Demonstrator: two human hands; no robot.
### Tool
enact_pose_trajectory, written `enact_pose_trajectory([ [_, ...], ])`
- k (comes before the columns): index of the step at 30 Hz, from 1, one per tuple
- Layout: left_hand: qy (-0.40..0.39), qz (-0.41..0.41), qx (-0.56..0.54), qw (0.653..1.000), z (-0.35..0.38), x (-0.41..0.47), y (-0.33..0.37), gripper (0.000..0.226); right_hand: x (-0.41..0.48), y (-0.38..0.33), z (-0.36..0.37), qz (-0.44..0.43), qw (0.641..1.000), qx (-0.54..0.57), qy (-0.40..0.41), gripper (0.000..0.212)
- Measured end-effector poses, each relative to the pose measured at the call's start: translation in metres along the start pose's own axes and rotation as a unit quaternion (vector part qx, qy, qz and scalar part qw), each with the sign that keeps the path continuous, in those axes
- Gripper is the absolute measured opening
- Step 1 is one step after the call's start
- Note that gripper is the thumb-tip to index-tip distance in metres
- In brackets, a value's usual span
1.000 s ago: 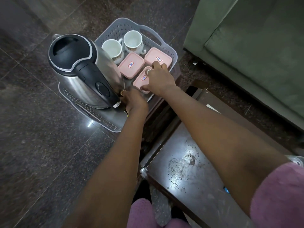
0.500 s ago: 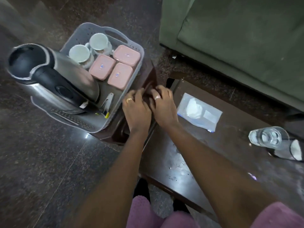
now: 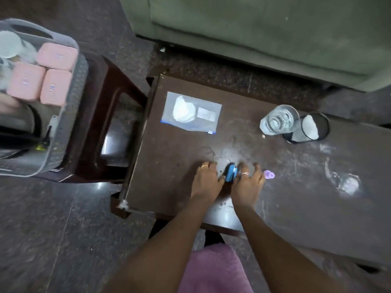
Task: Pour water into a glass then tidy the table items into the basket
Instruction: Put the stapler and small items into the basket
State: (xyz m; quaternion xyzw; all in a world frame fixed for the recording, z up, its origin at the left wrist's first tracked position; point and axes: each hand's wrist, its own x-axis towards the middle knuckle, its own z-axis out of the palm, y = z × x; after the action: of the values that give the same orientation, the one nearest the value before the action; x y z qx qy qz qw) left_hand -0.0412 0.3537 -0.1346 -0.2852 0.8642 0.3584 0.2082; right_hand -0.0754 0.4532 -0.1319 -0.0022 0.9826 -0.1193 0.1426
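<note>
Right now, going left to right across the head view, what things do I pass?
Basket → stool → plastic bag → small blue item → glass of water → mesh cup.

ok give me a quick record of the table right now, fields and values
hands: left hand and right hand either side of blue item, grip unclear
on table: zip bag, glass, black mesh cup, purple item
basket: on stool at left, holds three pink boxes
</note>
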Motion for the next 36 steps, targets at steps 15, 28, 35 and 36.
enact_pose_trajectory([
  [15,0.012,-0.077,0.025,0.997,0.043,0.025,0.061,0.045,0.050,0.069,-0.015,0.034,0.993,-0.065,-0.095,0.036],
  [28,0.208,-0.115,-0.196,0.951,-0.082,0.031,-0.001,0.034,0.048,-0.087,-0.009,-0.145,0.978,0.115,-0.093,0.018],
  [35,0.455,-0.175,-0.207,0.848,-0.238,0.021,-0.097,0.037,0.023,-0.263,-0.025,-0.307,0.918,0.233,-0.096,0.018],
  [36,0.477,-0.187,-0.204,0.834,-0.256,0.019,-0.112,0.037,0.017,-0.286,-0.026,-0.327,0.908,0.245,-0.090,0.018],
])
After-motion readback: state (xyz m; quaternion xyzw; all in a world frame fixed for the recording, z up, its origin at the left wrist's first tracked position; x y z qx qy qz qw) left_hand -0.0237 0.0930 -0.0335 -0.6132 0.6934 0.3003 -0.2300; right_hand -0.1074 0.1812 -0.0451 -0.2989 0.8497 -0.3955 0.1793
